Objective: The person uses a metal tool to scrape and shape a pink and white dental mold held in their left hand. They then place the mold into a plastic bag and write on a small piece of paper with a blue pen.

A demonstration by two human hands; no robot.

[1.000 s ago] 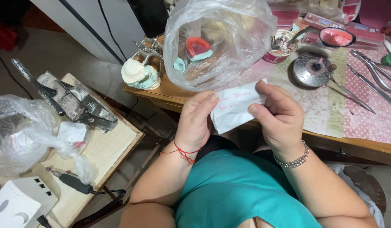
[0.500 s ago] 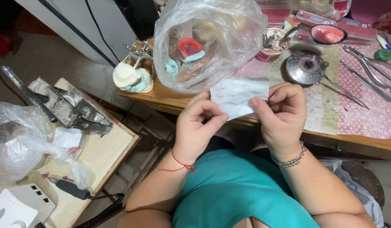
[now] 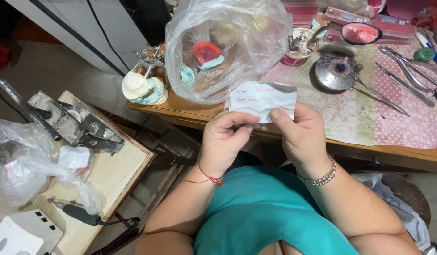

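Both of my hands hold a small white slip of paper (image 3: 263, 98) with handwriting on it, spread flat in front of me at the table's front edge. My left hand (image 3: 226, 138) pinches its lower left edge; a red thread circles that wrist. My right hand (image 3: 298, 134) pinches the lower right edge, thumb on top; a silver bracelet sits on that wrist. Just behind the paper stands a clear plastic bag (image 3: 228, 47) holding a red and pale green dental cast (image 3: 208, 55).
The wooden table (image 3: 407, 153) carries a round metal dish (image 3: 339, 71), pliers (image 3: 407, 71), a pink bowl (image 3: 361, 33) and a plaster model on a metal frame (image 3: 143, 85). A low side table (image 3: 110, 174) at left holds metal clamps, crumpled plastic bags and a white device.
The paper slip has been unfolded and turned flat toward me, so its writing shows. My view has shifted slightly toward the table.
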